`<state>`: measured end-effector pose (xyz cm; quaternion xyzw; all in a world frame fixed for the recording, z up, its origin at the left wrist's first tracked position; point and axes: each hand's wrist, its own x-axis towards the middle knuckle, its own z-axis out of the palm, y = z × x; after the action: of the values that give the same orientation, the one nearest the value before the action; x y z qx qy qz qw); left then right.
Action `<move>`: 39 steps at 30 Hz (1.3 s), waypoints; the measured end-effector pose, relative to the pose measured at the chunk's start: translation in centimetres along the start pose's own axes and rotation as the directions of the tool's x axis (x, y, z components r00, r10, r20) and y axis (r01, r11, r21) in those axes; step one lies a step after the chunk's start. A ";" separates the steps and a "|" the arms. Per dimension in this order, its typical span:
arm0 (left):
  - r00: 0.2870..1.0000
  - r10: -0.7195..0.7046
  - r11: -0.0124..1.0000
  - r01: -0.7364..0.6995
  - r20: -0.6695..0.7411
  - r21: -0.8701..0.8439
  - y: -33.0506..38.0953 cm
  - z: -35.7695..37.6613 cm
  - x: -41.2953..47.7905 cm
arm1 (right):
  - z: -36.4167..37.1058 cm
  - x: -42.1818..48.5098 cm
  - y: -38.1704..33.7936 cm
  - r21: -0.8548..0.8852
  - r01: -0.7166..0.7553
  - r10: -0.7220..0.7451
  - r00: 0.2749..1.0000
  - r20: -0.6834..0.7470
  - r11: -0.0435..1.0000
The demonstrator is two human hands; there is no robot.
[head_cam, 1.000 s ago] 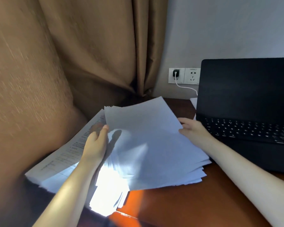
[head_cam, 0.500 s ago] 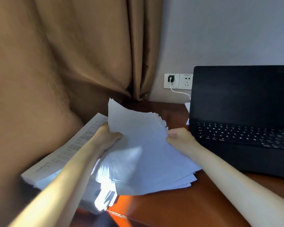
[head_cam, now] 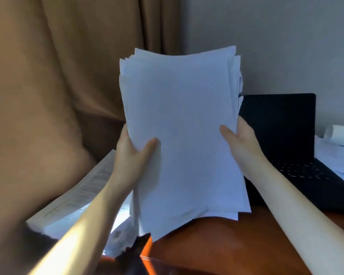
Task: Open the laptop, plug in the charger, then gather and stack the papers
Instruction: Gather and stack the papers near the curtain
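Observation:
A thick sheaf of white papers (head_cam: 183,126) stands upright in front of me, its lower edge near the wooden desk (head_cam: 216,245). My left hand (head_cam: 132,155) grips its left edge, thumb on the front sheet. My right hand (head_cam: 240,143) grips the right edge the same way. The sheets are unevenly aligned at the top. The black laptop (head_cam: 282,135) stands open behind and to the right, partly hidden by the papers. The wall socket and charger are hidden behind the sheaf.
A stack of printed pages (head_cam: 83,191) lies on the desk's left end, against the brown curtain (head_cam: 58,96). More white sheets (head_cam: 338,153) lie to the right of the laptop. A strip of sunlight falls on the desk's front edge.
Both hands have lifted the sheaf from lying on the desk to standing upright, hiding the wall socket. The view has shifted left of the laptop.

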<state>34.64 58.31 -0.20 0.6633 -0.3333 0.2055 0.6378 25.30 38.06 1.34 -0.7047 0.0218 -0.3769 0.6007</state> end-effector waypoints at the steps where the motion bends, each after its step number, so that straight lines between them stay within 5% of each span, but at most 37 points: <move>1: 1.000 0.025 1.000 -0.025 -0.007 -0.017 0.5 0.5 0.0 | -0.4 -0.4 -0.8 -0.012 0.058 -0.058 0.998 -0.022 0.998; 10: 0.984 -0.013 0.953 0.066 0.176 -0.296 5.1 1.6 1.5 | -5.7 -3.3 -5.6 0.078 0.147 -0.150 0.988 0.037 0.986; 19: 0.991 -0.020 0.921 0.070 0.133 -0.383 8.8 2.1 3.2 | -5.7 -2.4 -10.0 0.128 0.184 -0.194 0.979 0.069 0.974; 28: 0.983 -0.140 0.938 0.171 0.122 -0.301 11.8 3.0 3.8 | -4.7 -1.1 -12.6 0.023 0.179 -0.178 0.983 -0.034 0.984; 33: 0.948 -0.304 0.895 0.318 0.092 -0.314 13.0 2.6 4.6 | -4.2 0.1 -14.6 0.055 0.123 -0.104 0.959 -0.263 0.991; 39: 0.904 -0.426 0.867 0.421 0.044 -0.267 14.0 2.0 5.3 | -3.3 0.6 -15.2 -0.061 0.118 -0.131 0.937 -0.324 0.991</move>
<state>28.12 55.88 13.25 0.6252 -0.1993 0.0188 0.7543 17.48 39.30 14.74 -0.6444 0.0842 -0.5255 0.5491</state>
